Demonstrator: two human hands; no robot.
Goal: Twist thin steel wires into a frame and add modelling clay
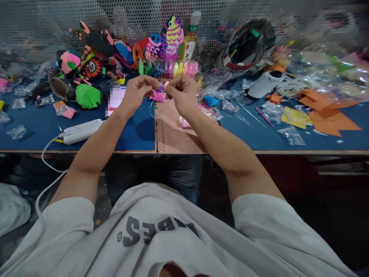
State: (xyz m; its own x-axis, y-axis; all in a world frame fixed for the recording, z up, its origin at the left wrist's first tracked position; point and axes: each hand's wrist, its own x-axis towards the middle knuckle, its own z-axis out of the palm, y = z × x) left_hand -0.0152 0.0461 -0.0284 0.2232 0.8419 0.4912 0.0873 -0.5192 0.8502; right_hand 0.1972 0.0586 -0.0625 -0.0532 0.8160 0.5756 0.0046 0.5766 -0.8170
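Observation:
Both my hands are raised above the table's far middle, fingertips close together but apart. My right hand (183, 94) pinches a small pale pink piece (166, 83), perhaps clay, between thumb and fingers. The fingers of my left hand (137, 92) are closed in a pinch; whatever may be between them is too small to make out. Just past the fingertips lies a bright pink packet (157, 96). Under my right wrist is a clear bag with pink material (186, 123), partly hidden. A phone (116, 98) with a lit screen lies beside my left wrist.
A white power bank (82, 131) with a cable lies at the left front, near a green lump (88, 96). Colourful clay figures (172, 37) and a bottle (190, 40) stand at the back. Orange sheets (331, 119), a white cap (265, 84) and plastic wrappers lie right.

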